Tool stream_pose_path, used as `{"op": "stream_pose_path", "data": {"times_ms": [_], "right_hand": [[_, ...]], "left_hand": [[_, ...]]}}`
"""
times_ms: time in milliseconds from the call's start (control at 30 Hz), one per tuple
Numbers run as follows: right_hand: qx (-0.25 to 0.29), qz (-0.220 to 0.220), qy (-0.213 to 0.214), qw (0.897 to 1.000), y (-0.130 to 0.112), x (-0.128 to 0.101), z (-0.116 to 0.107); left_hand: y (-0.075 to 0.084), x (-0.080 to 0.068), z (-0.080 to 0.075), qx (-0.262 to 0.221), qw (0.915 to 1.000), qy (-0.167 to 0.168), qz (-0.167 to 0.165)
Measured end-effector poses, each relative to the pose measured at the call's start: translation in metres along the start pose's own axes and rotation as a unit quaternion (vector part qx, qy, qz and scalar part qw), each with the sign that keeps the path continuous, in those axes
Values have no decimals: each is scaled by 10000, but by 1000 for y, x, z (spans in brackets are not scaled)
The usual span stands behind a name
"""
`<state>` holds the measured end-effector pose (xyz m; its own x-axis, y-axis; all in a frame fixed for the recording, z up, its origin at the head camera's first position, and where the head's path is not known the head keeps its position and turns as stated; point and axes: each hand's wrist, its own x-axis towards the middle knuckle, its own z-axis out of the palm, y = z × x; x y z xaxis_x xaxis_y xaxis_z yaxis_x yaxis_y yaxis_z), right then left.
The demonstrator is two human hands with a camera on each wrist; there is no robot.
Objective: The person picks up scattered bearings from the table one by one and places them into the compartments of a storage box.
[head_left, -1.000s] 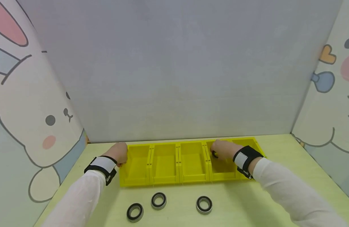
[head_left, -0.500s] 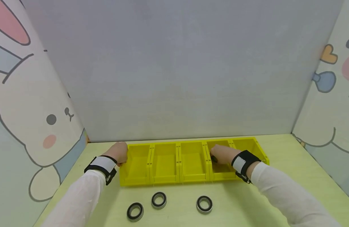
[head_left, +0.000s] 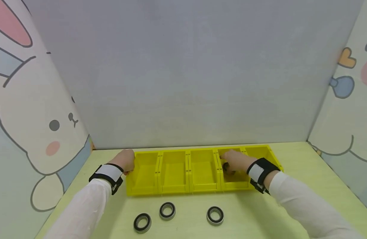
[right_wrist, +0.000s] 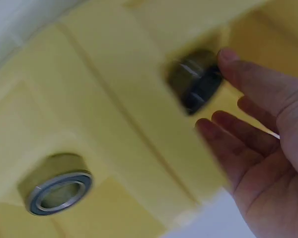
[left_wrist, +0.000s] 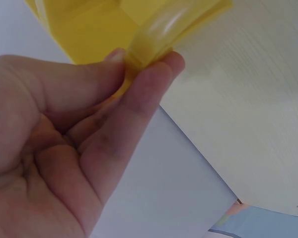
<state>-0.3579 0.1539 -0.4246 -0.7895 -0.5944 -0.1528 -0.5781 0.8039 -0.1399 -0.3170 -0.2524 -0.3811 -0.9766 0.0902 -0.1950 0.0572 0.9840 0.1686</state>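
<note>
A row of yellow parts bins (head_left: 172, 189) stands across the table. My left hand (head_left: 125, 161) pinches the rim at the row's left end; in the left wrist view, thumb and fingers meet on the yellow edge (left_wrist: 169, 29). My right hand (head_left: 235, 160) reaches into the fourth compartment from the left. A black-sealed ball bearing (right_wrist: 196, 79) sits there, tilted, my right thumb tip at its edge and the visible fingers apart from it. Another bearing (right_wrist: 59, 191) shows across a divider in the right wrist view.
Three bearings lie on the table before the bins: one at the left (head_left: 142, 223), one beside it (head_left: 167, 211), another further right (head_left: 215, 215). A grey wall (head_left: 183, 83) rises behind, with cartoon-printed panels (head_left: 25, 132) at both sides.
My right hand stays within the fourth compartment, shifting slightly and turning, its fingers loosening about the bearing. My left hand keeps its grip on the rim. The bearings on the table stay put.
</note>
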Motion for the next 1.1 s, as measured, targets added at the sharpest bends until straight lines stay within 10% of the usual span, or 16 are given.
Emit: {"op": "stream_pose_path", "data": {"times_ms": [400, 1100], "right_hand": [[-545, -611, 1573, 9841, -45, -53, -73], [215, -1355, 462, 9895, -90, -91, 33]], "left_hand": [[1, 1, 0, 19, 9999, -79, -81], [-3, 2, 2, 124, 9999, -7, -7]]}}
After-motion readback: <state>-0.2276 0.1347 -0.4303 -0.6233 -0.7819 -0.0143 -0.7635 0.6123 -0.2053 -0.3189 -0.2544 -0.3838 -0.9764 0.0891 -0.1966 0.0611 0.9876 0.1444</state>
